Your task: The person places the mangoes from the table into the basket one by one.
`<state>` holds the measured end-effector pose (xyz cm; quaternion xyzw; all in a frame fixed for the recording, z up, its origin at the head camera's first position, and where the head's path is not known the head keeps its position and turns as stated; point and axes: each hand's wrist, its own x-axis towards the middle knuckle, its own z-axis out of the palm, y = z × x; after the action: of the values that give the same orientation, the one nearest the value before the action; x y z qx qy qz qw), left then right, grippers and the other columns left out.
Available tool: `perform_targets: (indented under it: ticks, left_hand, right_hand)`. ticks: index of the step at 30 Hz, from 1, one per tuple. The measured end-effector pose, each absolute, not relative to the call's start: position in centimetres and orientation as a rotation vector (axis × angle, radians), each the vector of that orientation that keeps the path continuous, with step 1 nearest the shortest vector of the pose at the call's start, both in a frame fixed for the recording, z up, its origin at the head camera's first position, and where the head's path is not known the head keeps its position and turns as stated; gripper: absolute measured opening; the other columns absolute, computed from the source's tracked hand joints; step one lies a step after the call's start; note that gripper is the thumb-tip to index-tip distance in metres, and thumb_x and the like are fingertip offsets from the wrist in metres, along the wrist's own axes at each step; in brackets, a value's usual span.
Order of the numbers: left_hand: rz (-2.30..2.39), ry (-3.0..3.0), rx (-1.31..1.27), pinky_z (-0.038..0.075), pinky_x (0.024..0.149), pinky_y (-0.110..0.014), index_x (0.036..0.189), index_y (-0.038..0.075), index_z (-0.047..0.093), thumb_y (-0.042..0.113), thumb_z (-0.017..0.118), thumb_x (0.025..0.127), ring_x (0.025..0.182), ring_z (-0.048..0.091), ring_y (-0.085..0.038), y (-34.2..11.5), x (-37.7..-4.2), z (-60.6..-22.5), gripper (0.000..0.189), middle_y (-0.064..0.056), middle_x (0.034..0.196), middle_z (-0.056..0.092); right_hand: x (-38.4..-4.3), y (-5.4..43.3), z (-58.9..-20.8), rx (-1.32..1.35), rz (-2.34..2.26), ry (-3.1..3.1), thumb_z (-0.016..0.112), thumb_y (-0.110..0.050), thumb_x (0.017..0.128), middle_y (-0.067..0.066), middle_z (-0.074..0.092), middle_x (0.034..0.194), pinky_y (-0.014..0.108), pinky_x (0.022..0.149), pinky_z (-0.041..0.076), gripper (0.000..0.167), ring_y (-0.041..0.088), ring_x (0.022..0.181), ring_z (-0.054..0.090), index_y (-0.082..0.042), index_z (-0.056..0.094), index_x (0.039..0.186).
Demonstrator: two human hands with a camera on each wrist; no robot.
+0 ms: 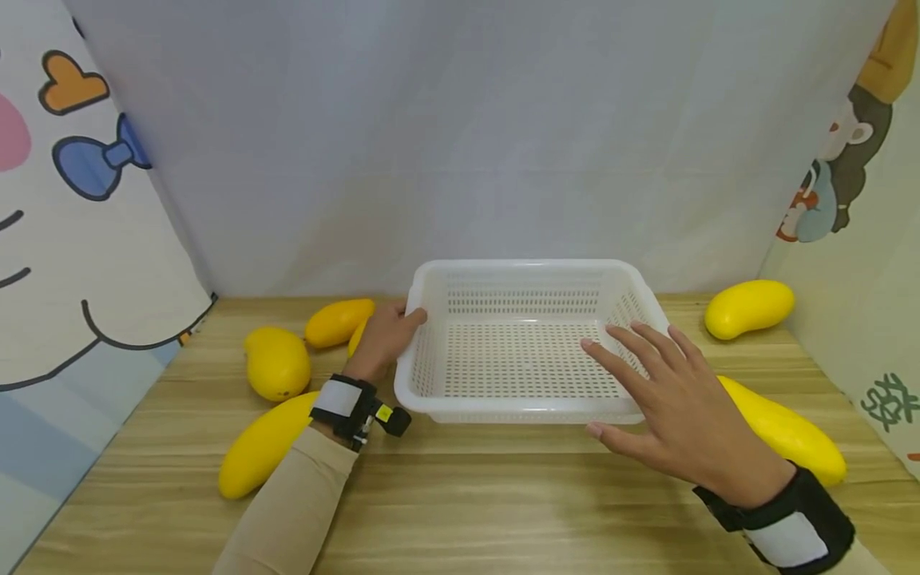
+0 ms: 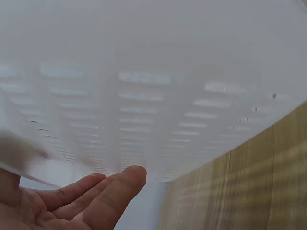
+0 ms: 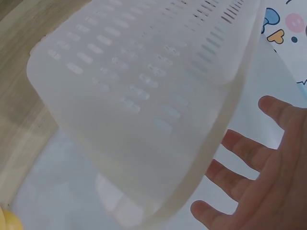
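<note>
The head view shows a white slotted basket (image 1: 532, 406) at the middle of the bench (image 1: 503, 495), with yellow fruits (image 1: 276, 367) on both sides. There the left hand (image 1: 388, 339) grips the basket's left rim, thumb uppermost; only the left wrist view reveals its fingers along the slotted outside. The right hand (image 1: 679, 407) spreads its fingers at the right end; the right wrist view shows fingertips beside the rim, contact unclear.

The central basket (image 1: 513, 408) is slot-patterned white, the right-hand fruits (image 1: 750, 309) yellow, the upper-left bow (image 1: 93, 166) blue, the table (image 1: 467, 511) streaked tan.
</note>
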<state>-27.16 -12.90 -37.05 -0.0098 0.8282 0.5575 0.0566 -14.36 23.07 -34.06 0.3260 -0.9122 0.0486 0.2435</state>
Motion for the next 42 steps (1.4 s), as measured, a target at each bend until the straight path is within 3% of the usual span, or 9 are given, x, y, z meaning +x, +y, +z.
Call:
perform_targets:
  ticks: [6, 13, 22, 29, 35, 42]
  left_hand:
    - [1.679, 2.507, -0.04, 0.061, 0.07, -0.036, 0.139, 0.002, 0.055, 0.031, 0.052, 0.102, 0.089, 0.072, -0.028, -12.8, -27.2, -37.0, 0.047, -0.019, 0.115, 0.068]
    - [1.674, 2.517, -0.033, 0.061, 0.07, -0.037, 0.14, 0.002, 0.055, 0.032, 0.052, 0.102, 0.09, 0.072, -0.028, -12.9, -27.1, -37.0, 0.048, -0.02, 0.116, 0.068]
    - [1.686, 2.51, -0.038, 0.061, 0.072, -0.038, 0.138, 0.001, 0.056, 0.03, 0.053, 0.102, 0.091, 0.072, -0.029, -12.8, -27.1, -36.9, 0.047, -0.02, 0.116, 0.068]
    - [1.687, 2.515, -0.042, 0.061, 0.071, -0.037, 0.139, 0.002, 0.056, 0.03, 0.053, 0.102, 0.091, 0.072, -0.029, -12.8, -27.1, -37.0, 0.047, -0.02, 0.116, 0.068]
    - [1.674, 2.529, -0.047, 0.061, 0.071, -0.038, 0.139, 0.004, 0.056, 0.031, 0.053, 0.102, 0.09, 0.072, -0.029, -12.7, -26.9, -36.9, 0.046, -0.019, 0.115, 0.068]
    - [1.674, 2.524, -0.035, 0.061, 0.073, -0.039, 0.141, 0.003, 0.054, 0.03, 0.053, 0.102, 0.093, 0.071, -0.03, -12.7, -26.9, -37.0, 0.047, -0.02, 0.118, 0.067]
  right_hand:
    - [-14.3, 23.5, -33.7, 0.882, 0.126, -2.494, 0.044, -0.072, 0.094, 0.015, 0.042, 0.152, 0.067, 0.111, 0.024, 0.079, 0.043, 0.136, 0.038, -0.023, 0.04, 0.155]
    - [-14.4, 24.2, -33.1, 0.855, 0.121, -2.502, 0.059, -0.063, 0.089, 0.016, 0.041, 0.153, 0.064, 0.116, 0.02, 0.082, 0.042, 0.139, 0.034, -0.023, 0.038, 0.157]
    - [-14.2, 25.1, -32.1, 0.825, 0.138, -2.482, 0.042, -0.074, 0.094, 0.02, 0.04, 0.153, 0.066, 0.111, 0.024, 0.082, 0.046, 0.136, 0.035, -0.022, 0.039, 0.157]
    - [-14.2, 26.2, -31.2, 0.778, 0.14, -2.484, 0.047, -0.074, 0.091, 0.021, 0.039, 0.153, 0.069, 0.113, 0.021, 0.085, 0.047, 0.137, 0.034, -0.022, 0.038, 0.157]
    - [-14.1, 26.9, -30.5, 0.735, 0.143, -2.486, 0.058, -0.068, 0.087, 0.019, 0.042, 0.15, 0.066, 0.116, 0.019, 0.087, 0.045, 0.138, 0.033, -0.022, 0.037, 0.158]
    - [-13.9, 27.5, -30.3, 0.714, 0.144, -2.461, 0.054, -0.073, 0.088, 0.021, 0.044, 0.148, 0.065, 0.112, 0.024, 0.088, 0.046, 0.136, 0.036, -0.02, 0.04, 0.156]
